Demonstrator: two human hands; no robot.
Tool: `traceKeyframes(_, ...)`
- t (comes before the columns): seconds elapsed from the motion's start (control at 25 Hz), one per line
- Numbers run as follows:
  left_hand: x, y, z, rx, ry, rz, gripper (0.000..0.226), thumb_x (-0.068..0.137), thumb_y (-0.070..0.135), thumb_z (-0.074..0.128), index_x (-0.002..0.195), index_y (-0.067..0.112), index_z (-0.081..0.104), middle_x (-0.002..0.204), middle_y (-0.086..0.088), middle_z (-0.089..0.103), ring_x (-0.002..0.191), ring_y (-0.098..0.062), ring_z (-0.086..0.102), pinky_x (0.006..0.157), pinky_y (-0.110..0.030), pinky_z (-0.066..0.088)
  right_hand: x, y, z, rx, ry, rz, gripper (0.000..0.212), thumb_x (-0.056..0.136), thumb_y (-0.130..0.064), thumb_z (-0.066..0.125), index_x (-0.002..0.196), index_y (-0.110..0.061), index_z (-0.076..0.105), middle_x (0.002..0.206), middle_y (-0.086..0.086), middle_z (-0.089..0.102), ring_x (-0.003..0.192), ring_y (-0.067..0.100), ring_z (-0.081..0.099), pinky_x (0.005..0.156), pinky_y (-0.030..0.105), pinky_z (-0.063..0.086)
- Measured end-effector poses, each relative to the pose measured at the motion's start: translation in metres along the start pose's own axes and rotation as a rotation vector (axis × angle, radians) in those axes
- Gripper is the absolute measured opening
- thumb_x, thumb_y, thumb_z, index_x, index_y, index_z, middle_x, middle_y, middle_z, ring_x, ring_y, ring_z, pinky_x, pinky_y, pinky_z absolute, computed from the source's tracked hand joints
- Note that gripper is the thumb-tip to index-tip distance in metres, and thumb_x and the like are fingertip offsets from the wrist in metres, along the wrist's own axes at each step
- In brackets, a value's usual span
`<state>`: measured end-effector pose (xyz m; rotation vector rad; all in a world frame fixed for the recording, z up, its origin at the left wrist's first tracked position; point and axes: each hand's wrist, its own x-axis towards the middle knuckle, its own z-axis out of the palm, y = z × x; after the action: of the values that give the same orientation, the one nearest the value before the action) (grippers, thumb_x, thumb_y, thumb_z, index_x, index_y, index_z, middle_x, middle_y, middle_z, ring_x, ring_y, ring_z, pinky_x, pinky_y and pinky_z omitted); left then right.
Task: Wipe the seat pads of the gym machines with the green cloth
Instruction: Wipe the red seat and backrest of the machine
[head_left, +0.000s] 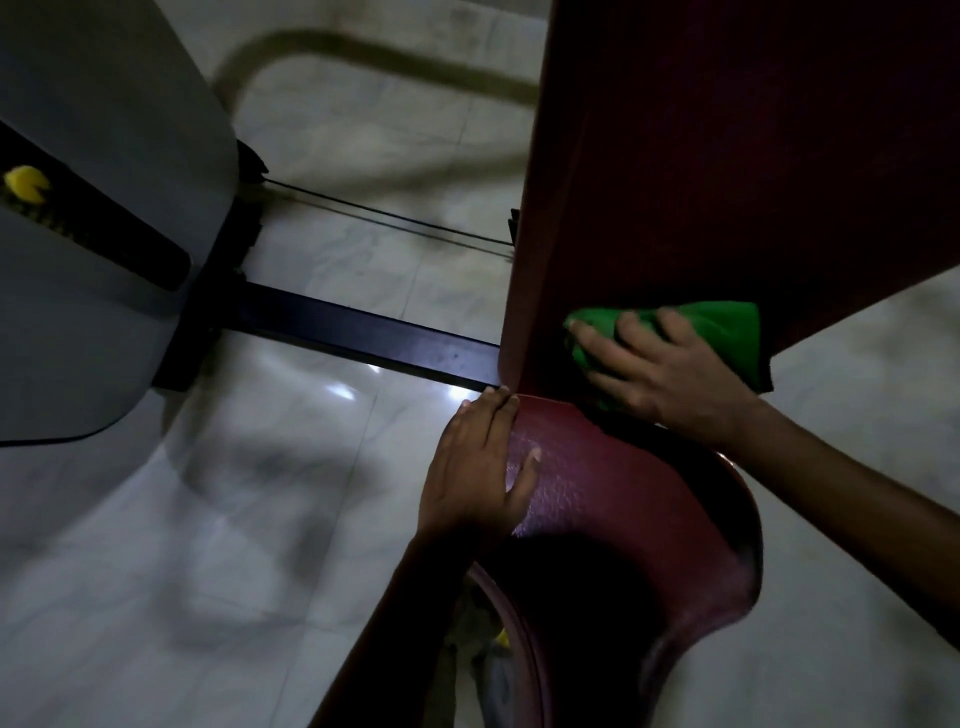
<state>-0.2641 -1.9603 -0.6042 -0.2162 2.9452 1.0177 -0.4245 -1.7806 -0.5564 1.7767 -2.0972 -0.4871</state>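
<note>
the right hand (670, 371) lies flat on the cloth (727, 332), which is on the lower end of the back pad (727, 156). below and left of it, the left hand (478, 467) rests on the left edge of the seat pad (623, 519). left of both hands, a frame bar (363, 332) runs over the floor (208, 571) to the machine housing (104, 208).

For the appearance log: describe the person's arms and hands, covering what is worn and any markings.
Both arms are bare from wrist to the frame edge, with no sleeves showing. The left hand and right hand wear no gloves. No rings, watch, bands or markings can be made out, though the dim light and blur could hide small details. The nails look short and unpainted.
</note>
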Motion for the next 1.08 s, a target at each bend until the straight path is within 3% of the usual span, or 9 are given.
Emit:
traceKeyframes(0.16, 0.000, 0.001, -0.002, 0.008, -0.012, -0.010, 0.058, 0.091, 0.044, 0.041, 0.137, 0.009, 0.048, 0.142, -0.005, 0.048, 0.136, -0.016, 0.038, 0.117, -0.026, 0.016, -0.017, -0.009, 0.017, 0.074, -0.207, -0.165, 0.039, 0.089, -0.018, 0.034, 0.099, -0.014, 0.072, 0.121, 0.012, 0.061, 0.096, 0.029, 0.042, 0.075, 0.039, 0.029)
traceKeyframes(0.36, 0.001, 0.000, 0.000, 0.024, 0.000, -0.014, 0.060, 0.089, 0.045, 0.040, 0.135, 0.008, 0.049, 0.141, -0.006, 0.049, 0.133, -0.018, 0.040, 0.115, -0.026, 0.018, -0.027, 0.014, -0.007, 0.028, 0.099, 0.170, 0.019, 0.096, -0.014, 0.042, 0.107, -0.016, 0.057, 0.130, 0.009, 0.058, 0.100, 0.033, 0.046, 0.076, 0.042, 0.033)
traceKeyframes(0.44, 0.000, -0.001, -0.001, 0.020, 0.001, -0.007, 0.059, 0.090, 0.045, 0.040, 0.135, 0.007, 0.049, 0.140, -0.007, 0.049, 0.133, -0.018, 0.040, 0.115, -0.027, 0.019, -0.042, 0.011, 0.001, 0.006, 0.151, 0.188, 0.018, 0.099, -0.014, 0.038, 0.107, -0.016, 0.055, 0.132, 0.008, 0.056, 0.100, 0.032, 0.047, 0.077, 0.043, 0.034)
traceKeyframes(0.6, -0.001, 0.004, -0.004, 0.051, -0.014, 0.022, 0.059, 0.091, 0.043, 0.039, 0.135, 0.005, 0.049, 0.140, -0.008, 0.049, 0.133, -0.019, 0.040, 0.115, -0.033, 0.024, -0.077, -0.011, 0.029, 0.002, -0.023, 0.020, 0.029, 0.091, -0.020, 0.043, 0.106, -0.017, 0.067, 0.126, 0.004, 0.060, 0.099, 0.030, 0.046, 0.079, 0.043, 0.035)
traceKeyframes(0.72, -0.001, 0.006, -0.005, 0.086, -0.024, 0.031, 0.057, 0.092, 0.042, 0.037, 0.135, 0.006, 0.048, 0.140, -0.010, 0.048, 0.133, -0.020, 0.039, 0.115, -0.039, 0.025, -0.080, -0.012, 0.025, 0.044, -0.090, 0.043, 0.031, 0.087, -0.024, 0.043, 0.096, -0.021, 0.073, 0.122, 0.002, 0.062, 0.097, 0.029, 0.046, 0.078, 0.041, 0.033)
traceKeyframes(0.8, -0.002, 0.011, -0.011, 0.086, -0.045, 0.093, 0.054, 0.092, 0.037, 0.038, 0.136, 0.006, 0.047, 0.142, -0.010, 0.045, 0.134, -0.020, 0.036, 0.112, -0.049, 0.032, -0.073, -0.011, 0.007, 0.061, -0.018, 0.175, 0.027, 0.088, -0.021, 0.045, 0.093, -0.020, 0.072, 0.123, 0.003, 0.063, 0.098, 0.030, 0.046, 0.076, 0.041, 0.035)
traceKeyframes(0.88, 0.018, 0.039, -0.029, 0.046, 0.008, 0.193, 0.052, 0.092, 0.030, 0.040, 0.138, 0.007, 0.044, 0.147, -0.008, 0.038, 0.138, -0.019, 0.031, 0.108, -0.051, 0.036, -0.063, 0.012, -0.032, 0.031, 0.162, 0.439, 0.020, 0.089, -0.020, 0.052, 0.100, -0.021, 0.069, 0.128, 0.004, 0.058, 0.099, 0.032, 0.046, 0.074, 0.041, 0.036)
traceKeyframes(1.0, 0.069, 0.111, -0.075, -0.028, 0.162, 0.380, 0.052, 0.092, 0.021, 0.047, 0.142, 0.008, 0.039, 0.152, -0.006, 0.030, 0.144, -0.018, 0.020, 0.116, -0.045, 0.025, -0.043, 0.063, -0.096, 0.030, 0.435, 0.770, 0.024, 0.088, -0.025, 0.064, 0.112, -0.026, 0.067, 0.134, 0.001, 0.046, 0.100, 0.030, 0.044, 0.074, 0.039, 0.033)
traceKeyframes(1.08, 0.109, 0.171, -0.120, -0.015, 0.271, 0.511, 0.054, 0.090, 0.016, 0.052, 0.142, 0.005, 0.039, 0.153, -0.009, 0.028, 0.145, -0.022, 0.019, 0.118, -0.040, 0.018, -0.034, 0.111, -0.138, 0.020, 0.526, 0.943, 0.037, 0.080, -0.027, 0.072, 0.116, -0.028, 0.067, 0.136, 0.000, 0.045, 0.101, 0.029, 0.044, 0.075, 0.038, 0.032)
